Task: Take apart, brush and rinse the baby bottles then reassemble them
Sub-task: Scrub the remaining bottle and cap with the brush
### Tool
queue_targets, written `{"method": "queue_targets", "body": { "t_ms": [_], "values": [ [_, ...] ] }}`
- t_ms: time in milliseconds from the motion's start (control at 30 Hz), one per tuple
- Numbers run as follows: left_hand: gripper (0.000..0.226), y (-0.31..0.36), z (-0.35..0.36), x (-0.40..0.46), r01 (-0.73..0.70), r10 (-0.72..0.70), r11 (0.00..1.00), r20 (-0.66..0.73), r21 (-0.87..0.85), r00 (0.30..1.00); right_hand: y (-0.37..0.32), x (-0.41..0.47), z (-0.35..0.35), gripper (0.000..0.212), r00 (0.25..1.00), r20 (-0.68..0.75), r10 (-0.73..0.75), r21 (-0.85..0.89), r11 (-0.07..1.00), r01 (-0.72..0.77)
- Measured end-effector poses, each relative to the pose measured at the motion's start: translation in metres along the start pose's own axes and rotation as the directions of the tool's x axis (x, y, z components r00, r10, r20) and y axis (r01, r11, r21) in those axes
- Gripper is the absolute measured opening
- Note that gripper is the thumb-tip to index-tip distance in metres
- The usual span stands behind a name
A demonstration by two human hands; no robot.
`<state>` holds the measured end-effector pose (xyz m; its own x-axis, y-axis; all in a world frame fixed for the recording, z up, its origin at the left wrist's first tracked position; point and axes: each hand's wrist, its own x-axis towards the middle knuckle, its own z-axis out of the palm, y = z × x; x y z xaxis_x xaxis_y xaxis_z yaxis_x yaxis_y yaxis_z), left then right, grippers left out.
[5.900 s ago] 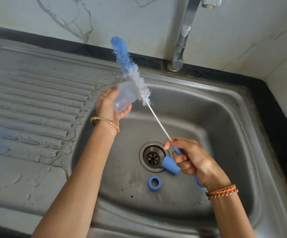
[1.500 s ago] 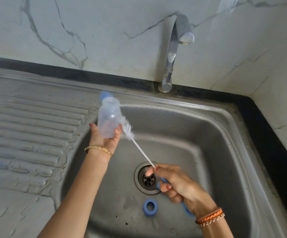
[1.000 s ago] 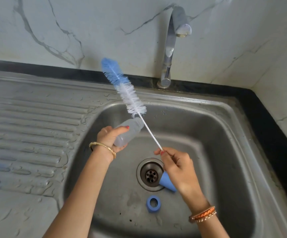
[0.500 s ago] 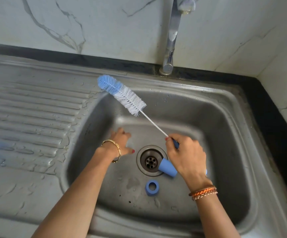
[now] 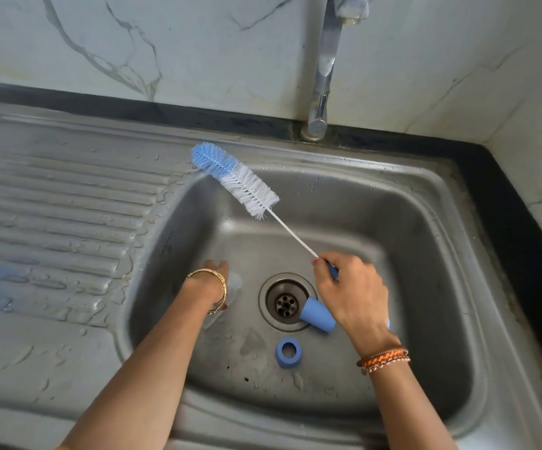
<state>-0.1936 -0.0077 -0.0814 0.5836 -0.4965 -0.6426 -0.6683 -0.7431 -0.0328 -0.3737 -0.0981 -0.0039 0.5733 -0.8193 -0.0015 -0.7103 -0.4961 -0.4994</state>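
Two hands: right grip (image 5: 351,289) clamps brush (image 5: 235,180); left grip (image 5: 213,280) unclear, hiding bottle (image 5: 234,282).

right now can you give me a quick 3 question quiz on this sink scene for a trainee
1. True or false: the bottle brush is inside the clear bottle.
2. Which hand grips the brush handle? A) left hand B) right hand
3. Fill in: the blue ring lies on the sink floor, nearer the person than the ____.

Key: 1. false, the brush is held in the air above the basin. 2. B. 3. drain; the blue cap lies at its edge.
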Motion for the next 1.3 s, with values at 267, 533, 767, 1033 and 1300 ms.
{"method": "queue_targets", "body": {
  "t_ms": [267,533,767,1033,1300],
  "values": [
    [0.069,0.043,-0.017,-0.022,-0.302,0.298,0.953,-0.222,0.016,0.928,-0.001,0.002,-0.003,0.027,0.993,-0.067,0.099,0.180,0.980,-0.086],
    [0.058,0.103,0.026,-0.040,-0.614,0.575,0.752,0.216,0.242,0.789,0.003,0.004,-0.006,0.020,0.981,-0.082,0.178,0.266,0.952,-0.151],
    [0.042,0.103,0.045,-0.027,-0.649,0.622,0.660,0.208,0.378,0.755,0.000,0.005,-0.001,0.019,0.984,-0.051,0.171,0.274,0.950,-0.151],
    [0.057,0.101,0.049,-0.025,-0.558,0.540,0.813,0.144,0.166,0.829,0.002,0.006,0.002,0.019,0.989,-0.068,0.132,0.278,0.954,-0.109],
    [0.033,0.041,-0.043,-0.042,-0.443,0.029,0.672,-0.577,-0.593,0.816,0.012,0.010,-0.005,0.044,0.965,-0.229,0.129,0.269,0.961,-0.065]
  ]
}}
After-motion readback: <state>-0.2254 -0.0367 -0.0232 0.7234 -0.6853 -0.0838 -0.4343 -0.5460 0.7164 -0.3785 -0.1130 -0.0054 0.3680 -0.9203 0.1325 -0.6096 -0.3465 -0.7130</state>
